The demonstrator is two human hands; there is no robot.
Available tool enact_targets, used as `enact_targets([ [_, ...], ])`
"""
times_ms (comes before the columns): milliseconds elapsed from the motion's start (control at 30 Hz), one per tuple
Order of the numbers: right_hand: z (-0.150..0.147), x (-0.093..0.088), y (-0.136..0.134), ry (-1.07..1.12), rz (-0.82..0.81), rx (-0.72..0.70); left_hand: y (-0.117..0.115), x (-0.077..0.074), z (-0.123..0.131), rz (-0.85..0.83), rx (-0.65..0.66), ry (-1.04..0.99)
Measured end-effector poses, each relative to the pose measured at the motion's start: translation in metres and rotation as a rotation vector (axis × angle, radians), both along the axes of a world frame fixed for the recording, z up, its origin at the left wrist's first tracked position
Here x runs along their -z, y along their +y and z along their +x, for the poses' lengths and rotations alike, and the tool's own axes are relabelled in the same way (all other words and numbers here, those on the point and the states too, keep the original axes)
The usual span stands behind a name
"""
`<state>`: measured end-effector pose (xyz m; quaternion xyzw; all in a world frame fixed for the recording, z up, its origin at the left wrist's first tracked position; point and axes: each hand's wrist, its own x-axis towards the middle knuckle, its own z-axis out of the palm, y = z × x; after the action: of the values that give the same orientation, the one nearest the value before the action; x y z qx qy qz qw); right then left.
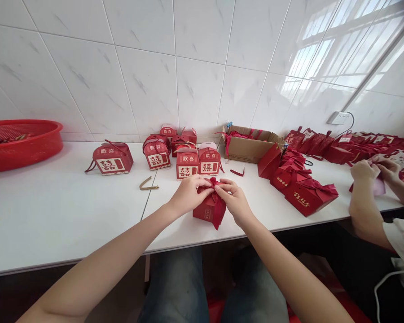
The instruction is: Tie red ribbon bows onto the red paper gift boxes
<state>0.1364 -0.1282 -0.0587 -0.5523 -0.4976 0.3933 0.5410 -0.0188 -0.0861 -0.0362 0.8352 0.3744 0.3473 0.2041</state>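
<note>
A small red gift box (202,211) stands at the table's front edge, directly before me. Over its top lies a dark red ribbon (218,211), knotted at the middle, with one tail hanging down the near side. My left hand (190,193) pinches the ribbon at the knot from the left. From the right, my right hand (234,199) grips it with thumb and fingers, close beside the left fingertips. Just behind my hands are red boxes with gold-and-white labels, among them one box (187,163) touching another (210,160).
A red plastic basket (23,148) stands far left. A cardboard carton (247,146) of red ribbons sits by the wall. Ribboned boxes (309,196) line the right side. Loose straps, one gold strap (148,185), lie on the white table (70,215). At right, a co-worker's hands (373,172) handle a box.
</note>
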Motion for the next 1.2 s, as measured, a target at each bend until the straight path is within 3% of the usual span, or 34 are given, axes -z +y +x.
enact_targets([
  [267,0.011,-0.003,-0.012,-0.225,-0.019,0.007,0.008,-0.003,-0.005,-0.105,0.034,-0.042],
  [400,0.023,-0.001,-0.003,-0.381,0.142,-0.004,0.007,-0.006,-0.005,-0.104,0.030,-0.034],
  [533,0.027,-0.002,0.008,-0.512,0.324,-0.119,0.006,-0.010,-0.006,-0.064,0.051,0.001],
  [833,0.028,-0.018,-0.002,-1.078,0.591,-0.022,0.011,-0.009,-0.006,-0.113,0.086,-0.034],
  [1033,0.040,-0.030,-0.020,-1.281,0.626,-0.141,0.018,-0.007,-0.006,-0.185,0.136,-0.074],
  [1200,0.034,-0.026,-0.011,-1.362,0.763,-0.088,0.024,-0.017,-0.007,-0.304,0.211,-0.030],
])
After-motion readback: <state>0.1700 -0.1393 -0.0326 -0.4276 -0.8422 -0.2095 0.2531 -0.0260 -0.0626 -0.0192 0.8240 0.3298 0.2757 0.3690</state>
